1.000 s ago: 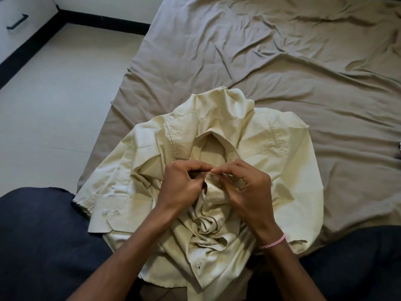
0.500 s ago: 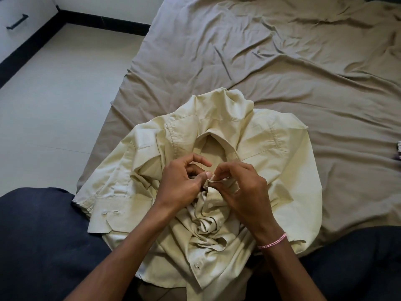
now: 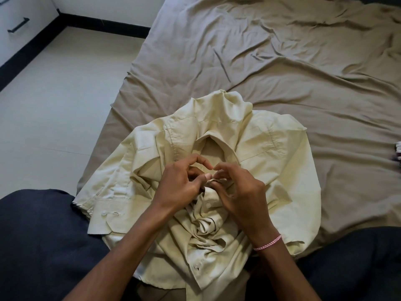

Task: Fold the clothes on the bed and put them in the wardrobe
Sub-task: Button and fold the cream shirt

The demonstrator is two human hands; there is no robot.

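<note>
Roughly centre: cream shirt lies crumpled on brown bed sheet, near bed's front edge, collar pointing away. Left hand and right hand meet just below collar, fingers curled, each pinching shirt's front edge. Pink bracelet on right wrist.

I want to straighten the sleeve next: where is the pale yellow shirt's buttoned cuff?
Head view: the buttoned cuff lies at the pale yellow shirt's left edge, beside the dark blue trouser knee, left of the left hand.
</note>
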